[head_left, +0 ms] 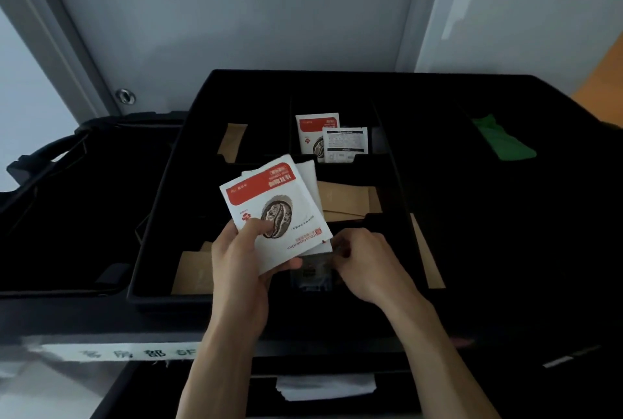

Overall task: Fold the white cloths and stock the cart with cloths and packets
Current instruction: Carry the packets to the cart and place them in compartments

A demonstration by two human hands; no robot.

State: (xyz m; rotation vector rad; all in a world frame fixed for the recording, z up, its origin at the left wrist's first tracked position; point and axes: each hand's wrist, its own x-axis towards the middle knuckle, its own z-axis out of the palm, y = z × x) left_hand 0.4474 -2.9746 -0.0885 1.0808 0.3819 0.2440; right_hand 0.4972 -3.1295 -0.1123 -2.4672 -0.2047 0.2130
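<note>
The left hand [241, 260] grips a fan of white-and-red paper packets [274, 213] above the black divided cart tray [161, 216]. The right hand [365, 265] pinches a small dark sachet [312, 272]. The loose fan could slip and scatter.

Glossy paper packets [274, 213], matt black plastic tray [158, 203], green cloth [502, 140]

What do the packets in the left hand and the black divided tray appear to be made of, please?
Packets: seemingly matte coated paper or laminate, printed red and white; they stay flat and show little shine. Tray: probably rigid matte black plastic, judging by its thin straight dividers, though the dim light leaves this uncertain.
</note>
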